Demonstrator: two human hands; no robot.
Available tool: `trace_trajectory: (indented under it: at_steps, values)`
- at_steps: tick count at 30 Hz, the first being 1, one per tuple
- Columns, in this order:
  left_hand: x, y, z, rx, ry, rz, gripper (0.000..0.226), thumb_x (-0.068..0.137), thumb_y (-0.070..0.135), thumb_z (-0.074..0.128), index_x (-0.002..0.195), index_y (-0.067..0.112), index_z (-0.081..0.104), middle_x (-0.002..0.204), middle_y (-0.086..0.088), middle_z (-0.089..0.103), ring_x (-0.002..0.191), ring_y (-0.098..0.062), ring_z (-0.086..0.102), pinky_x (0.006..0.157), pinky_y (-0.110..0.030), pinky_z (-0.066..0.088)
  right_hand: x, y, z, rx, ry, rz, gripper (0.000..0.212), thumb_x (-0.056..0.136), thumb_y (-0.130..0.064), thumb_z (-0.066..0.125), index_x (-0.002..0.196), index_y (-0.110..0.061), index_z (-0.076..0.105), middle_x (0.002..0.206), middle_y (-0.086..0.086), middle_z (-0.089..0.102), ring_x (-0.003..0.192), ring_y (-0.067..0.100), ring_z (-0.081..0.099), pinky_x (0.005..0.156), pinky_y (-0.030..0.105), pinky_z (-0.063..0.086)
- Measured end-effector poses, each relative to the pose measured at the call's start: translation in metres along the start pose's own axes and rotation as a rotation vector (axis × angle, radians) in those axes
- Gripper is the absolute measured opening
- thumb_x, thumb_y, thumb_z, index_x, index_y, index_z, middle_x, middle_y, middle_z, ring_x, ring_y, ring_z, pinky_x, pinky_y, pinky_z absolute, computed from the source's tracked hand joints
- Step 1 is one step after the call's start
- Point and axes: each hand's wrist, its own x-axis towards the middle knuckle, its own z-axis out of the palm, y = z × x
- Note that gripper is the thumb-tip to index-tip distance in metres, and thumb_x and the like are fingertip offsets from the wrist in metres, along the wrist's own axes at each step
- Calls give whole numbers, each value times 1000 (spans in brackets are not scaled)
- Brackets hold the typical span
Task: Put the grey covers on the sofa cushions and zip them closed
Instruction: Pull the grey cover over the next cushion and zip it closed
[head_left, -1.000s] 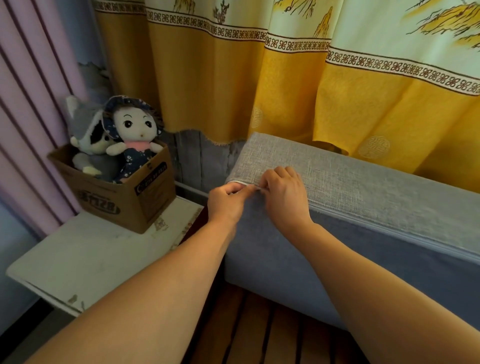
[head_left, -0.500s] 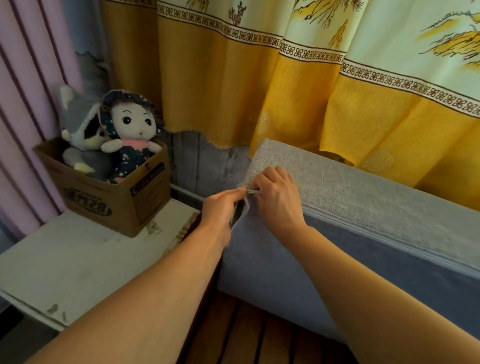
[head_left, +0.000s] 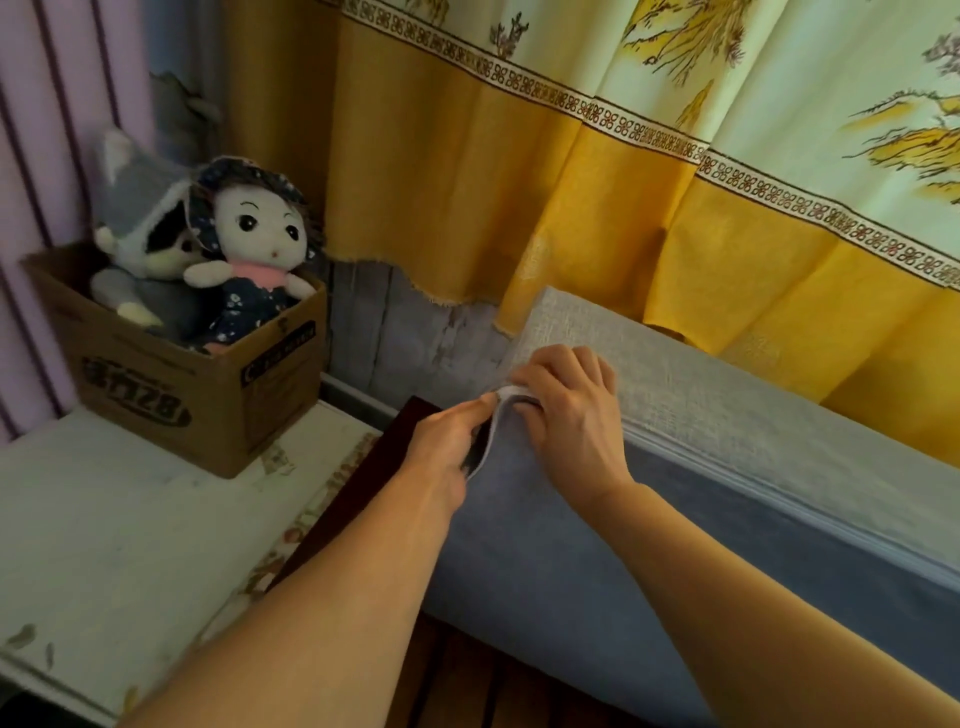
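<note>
Two hands are seen working the open corner of a grey cover on a long sofa cushion.

A cardboard box (head_left: 202, 384) holding a doll (head_left: 254, 260) and a grey plush toy (head_left: 140, 218) is set on a white side table (head_left: 104, 530) at the left; a yellow curtain (head_left: 467, 197) hangs behind, its hem draped onto the cushion's far edge. The sofa cushion (head_left: 727, 519) is stood on its long edge, its length running from centre to lower right, a zip line following that length. At its left end the grey cover (head_left: 675, 374) gapes. The flap edge is pinched by the left hand (head_left: 447, 447); the corner is gripped by the right hand (head_left: 566, 410), the two nearly touching.
</note>
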Motion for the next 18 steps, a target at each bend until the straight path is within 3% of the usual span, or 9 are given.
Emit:
trace_trajectory:
  at_steps: [4,12,15,18]
  values:
    - [5,-1,-3,61,-30,64,13,85,11,64,73,11,68,52,5,67,43,-2,61,33,-13,40,7,5,7,-63,49,-111,2,76,-6,68,76,-8,68,80,7,63,78,30,58,80,34,35]
    - [27,-27,-28,111,-24,70,12,85,16,67,74,11,67,49,8,65,38,-1,58,25,-14,34,-5,7,24,-80,276,-103,5,79,-3,67,78,-8,68,80,8,61,75,30,55,76,33,35]
    - [32,-32,-34,149,-15,102,13,83,15,68,72,11,64,45,10,62,34,3,54,22,-13,30,-17,3,34,-135,318,-126,12,81,-2,60,89,-8,67,95,12,62,90,29,52,84,35,35]
    - [37,-39,-38,127,-44,129,9,82,16,69,77,9,67,63,0,67,37,-3,58,24,-14,32,-22,4,43,-237,192,-293,19,84,-9,51,95,-9,68,109,10,63,109,25,42,97,41,31]
